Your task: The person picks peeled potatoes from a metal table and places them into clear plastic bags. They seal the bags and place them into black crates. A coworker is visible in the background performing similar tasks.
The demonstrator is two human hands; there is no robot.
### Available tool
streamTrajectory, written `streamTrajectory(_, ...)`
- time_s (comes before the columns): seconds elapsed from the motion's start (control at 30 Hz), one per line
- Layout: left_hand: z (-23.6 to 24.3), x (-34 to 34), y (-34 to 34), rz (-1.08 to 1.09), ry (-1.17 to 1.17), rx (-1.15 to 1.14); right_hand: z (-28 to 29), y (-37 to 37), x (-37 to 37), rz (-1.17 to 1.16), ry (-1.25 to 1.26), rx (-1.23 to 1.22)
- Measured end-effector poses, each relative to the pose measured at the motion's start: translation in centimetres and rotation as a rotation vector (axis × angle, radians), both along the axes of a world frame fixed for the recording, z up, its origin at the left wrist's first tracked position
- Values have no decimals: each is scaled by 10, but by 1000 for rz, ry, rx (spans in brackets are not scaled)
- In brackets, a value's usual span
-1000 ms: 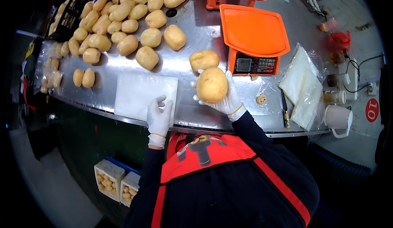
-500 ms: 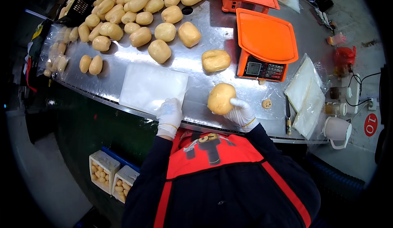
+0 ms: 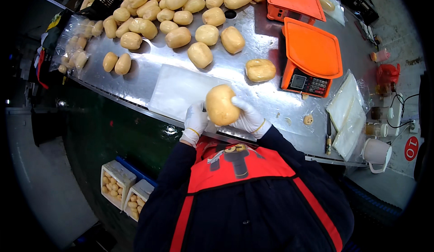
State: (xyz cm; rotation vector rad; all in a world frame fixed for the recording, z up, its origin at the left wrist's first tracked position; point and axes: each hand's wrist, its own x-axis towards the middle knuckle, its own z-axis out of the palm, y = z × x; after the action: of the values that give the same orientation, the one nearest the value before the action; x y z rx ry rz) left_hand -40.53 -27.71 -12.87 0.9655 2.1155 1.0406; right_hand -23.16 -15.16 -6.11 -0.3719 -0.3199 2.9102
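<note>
Lotus root (image 3: 224, 106) held in your right fingers (image 3: 238, 102); left fingers (image 3: 197, 109), can't judge grip. Glossy skin could slip, dropping it off counter (image 3: 270, 99), six o'clock.

Left head-worn fisheye, facing down past red apron (image 3: 275, 166). Sits close above left hand (image 3: 196, 120) and right hand (image 3: 249, 117), mid-frame; metal table (image 3: 230, 67) bows across view.
</note>
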Motion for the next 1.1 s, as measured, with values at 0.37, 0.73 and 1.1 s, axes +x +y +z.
streamTrajectory(0.37, 34, -6, 6, 169, -384, 222, 3, 9, -9, 143, -283, 711)
streamTrajectory(0.73, 43, 1, 6, 254, -157, 310, 14, 7, -8, 221, -374, 1159)
streamTrajectory(1.1, 61, 30, -8, 208, 136, 425, 5, -3, -13, 17, -397, 797)
